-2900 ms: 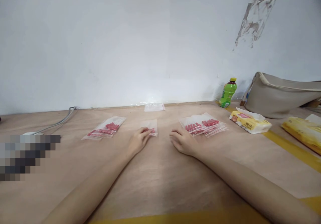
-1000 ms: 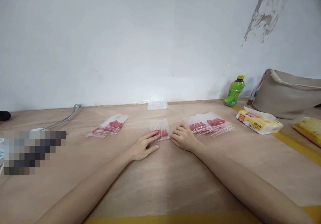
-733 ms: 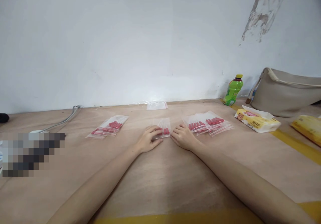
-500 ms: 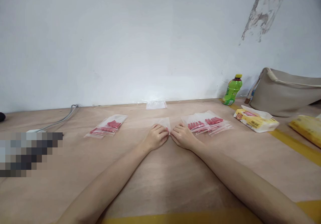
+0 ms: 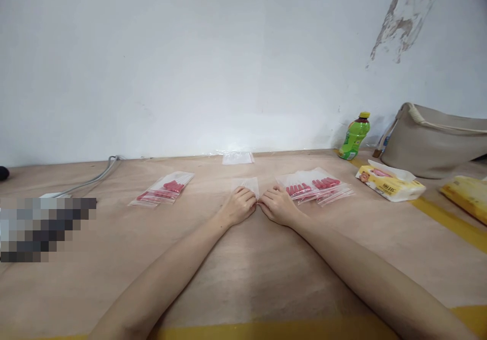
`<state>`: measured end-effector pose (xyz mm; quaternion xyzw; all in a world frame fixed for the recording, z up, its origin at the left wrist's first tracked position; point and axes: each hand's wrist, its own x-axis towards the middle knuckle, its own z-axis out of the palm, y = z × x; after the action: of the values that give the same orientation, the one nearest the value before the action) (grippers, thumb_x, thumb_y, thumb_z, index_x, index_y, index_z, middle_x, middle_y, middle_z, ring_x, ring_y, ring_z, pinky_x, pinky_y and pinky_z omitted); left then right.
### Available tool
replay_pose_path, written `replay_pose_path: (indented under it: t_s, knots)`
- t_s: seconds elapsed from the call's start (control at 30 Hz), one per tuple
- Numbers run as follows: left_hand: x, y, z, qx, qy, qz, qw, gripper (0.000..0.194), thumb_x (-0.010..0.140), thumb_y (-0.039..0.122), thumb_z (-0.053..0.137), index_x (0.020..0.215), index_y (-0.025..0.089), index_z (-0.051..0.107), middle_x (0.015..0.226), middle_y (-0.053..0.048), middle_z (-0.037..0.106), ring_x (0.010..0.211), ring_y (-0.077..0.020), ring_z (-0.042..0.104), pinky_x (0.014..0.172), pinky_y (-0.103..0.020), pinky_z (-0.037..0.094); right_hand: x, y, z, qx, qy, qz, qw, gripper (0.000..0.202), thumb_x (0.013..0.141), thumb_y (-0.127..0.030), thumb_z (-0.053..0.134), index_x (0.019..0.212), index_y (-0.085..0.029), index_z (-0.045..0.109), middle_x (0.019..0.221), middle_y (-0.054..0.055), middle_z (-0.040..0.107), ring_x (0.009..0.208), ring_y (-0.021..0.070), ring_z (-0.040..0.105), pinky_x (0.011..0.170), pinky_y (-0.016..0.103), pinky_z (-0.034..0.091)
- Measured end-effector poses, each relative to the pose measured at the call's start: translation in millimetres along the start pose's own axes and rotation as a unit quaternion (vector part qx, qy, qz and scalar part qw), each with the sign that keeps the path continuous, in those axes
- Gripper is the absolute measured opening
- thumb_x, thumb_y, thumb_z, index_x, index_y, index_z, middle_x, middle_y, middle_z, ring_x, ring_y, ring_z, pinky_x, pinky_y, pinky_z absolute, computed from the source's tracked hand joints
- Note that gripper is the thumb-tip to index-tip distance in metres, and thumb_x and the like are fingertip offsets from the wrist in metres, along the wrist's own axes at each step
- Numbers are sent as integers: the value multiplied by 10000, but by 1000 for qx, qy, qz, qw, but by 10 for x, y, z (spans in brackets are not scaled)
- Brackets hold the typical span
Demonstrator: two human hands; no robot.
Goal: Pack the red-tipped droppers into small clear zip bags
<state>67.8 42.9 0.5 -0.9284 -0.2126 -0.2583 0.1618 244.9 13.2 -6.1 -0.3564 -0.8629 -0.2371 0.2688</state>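
Note:
My left hand [image 5: 240,205] and my right hand [image 5: 277,205] meet at the near edge of a clear zip-lock bag [image 5: 248,182], which lies flat on the table. Fingers of both hands are pinched on its edge, and they cover much of the bag, so I cannot tell what is inside. Right of my right hand lie several zip-lock bags with red pieces [image 5: 319,185], overlapping each other. A smaller overlapping group of bags with red pieces [image 5: 173,187] rests to the left. Farther back, by the wall, is a stack of clear bags [image 5: 238,158].
A green bottle with a yellow cap [image 5: 354,136] and a grey-beige handbag [image 5: 433,139] stand at the back right. Before them are a tissue pack [image 5: 390,181] and another yellow pack [image 5: 466,195]. A grey cable [image 5: 97,178] runs along the left, near a blurred-out item [image 5: 45,228].
Both hands stay at the bag's edge; their fingers have shifted only slightly. The whole view has moved a little.

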Motion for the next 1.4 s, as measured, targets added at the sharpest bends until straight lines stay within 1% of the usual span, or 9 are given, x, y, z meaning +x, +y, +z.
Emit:
replay_pose_path:
  t_s: [0.2, 0.53, 0.83, 0.93, 1.03, 1.13, 1.2, 1.3, 1.4]
  knots:
    - [-80, -31, -102, 30, 13, -10, 999, 232, 855, 173, 386, 724, 171, 578, 705, -52, 591, 738, -174, 544, 735, -332, 412, 17, -12, -52, 2, 8, 10, 1000, 197, 838, -178, 432, 701, -153, 572, 656, 40, 605, 658, 150, 502, 707, 331, 269]
    - [-480, -228, -377, 62, 34, -5, 997, 186, 856, 175, 415, 749, 155, 566, 713, -56, 596, 704, -168, 537, 680, -306, 427, -11, 8, -34, 18, 23, 28, 999, 174, 830, -186, 453, 683, -152, 539, 646, 24, 602, 633, 135, 505, 715, 322, 263]
    - [-570, -235, -299, 43, 15, -72, 996, 270, 890, 232, 393, 681, 148, 542, 675, -61, 583, 675, -182, 531, 657, -311, 431, -13, -8, -64, 31, 7, 36, 999, 175, 839, -191, 443, 700, -163, 545, 651, 29, 599, 649, 150, 519, 757, 342, 289]
    - [-611, -213, -300, 6, 16, -81, 997, 245, 885, 271, 426, 723, 160, 573, 708, -46, 595, 700, -168, 541, 688, -298, 431, -27, -24, -60, 72, -4, 34, 997, 103, 831, -226, 476, 852, -174, 562, 811, 57, 623, 767, 180, 543, 746, 329, 327]
    - [-618, -155, -363, -55, 2, -85, 995, 190, 860, 324, 477, 910, 180, 591, 822, -40, 616, 787, -162, 552, 760, -291, 425, -30, -65, -38, 119, -22, 57, 991, 134, 823, -224, 485, 943, -194, 537, 986, 74, 602, 846, 192, 549, 704, 308, 372]
    - [-624, -136, -457, -66, -4, -135, 989, 359, 820, 398, 516, 1105, 180, 519, 996, -64, 597, 932, -192, 526, 842, -322, 397, -16, -100, -1, 171, -28, 100, 980, 106, 825, -142, 423, 863, -199, 504, 950, 63, 611, 789, 180, 571, 667, 303, 404]
    - [-673, -193, -512, -23, 4, -200, 980, 358, 838, 400, 471, 1115, 178, 516, 1039, -75, 582, 988, -212, 500, 880, -351, 367, 0, -94, 17, 230, 10, 146, 962, 96, 815, -126, 413, 842, -202, 465, 943, 67, 612, 818, 183, 581, 685, 312, 429]
    - [-847, -386, -587, 93, 18, -296, 950, 337, 849, 400, 422, 1049, 175, 572, 1042, -92, 578, 1016, -245, 481, 904, -390, 329, 14, -6, 3, 332, 91, 231, 910, 52, 810, -165, 435, 806, -213, 414, 994, 86, 601, 906, 181, 585, 728, 325, 462]
    - [-1086, -629, -695, 201, 17, -374, 905, 348, 834, 416, 425, 1022, 185, 605, 1083, -106, 561, 1062, -275, 452, 940, -429, 277, -33, 196, -92, 381, 120, 280, 873, 79, 785, -199, 472, 782, -222, 397, 1050, 98, 589, 940, 180, 588, 726, 325, 482]
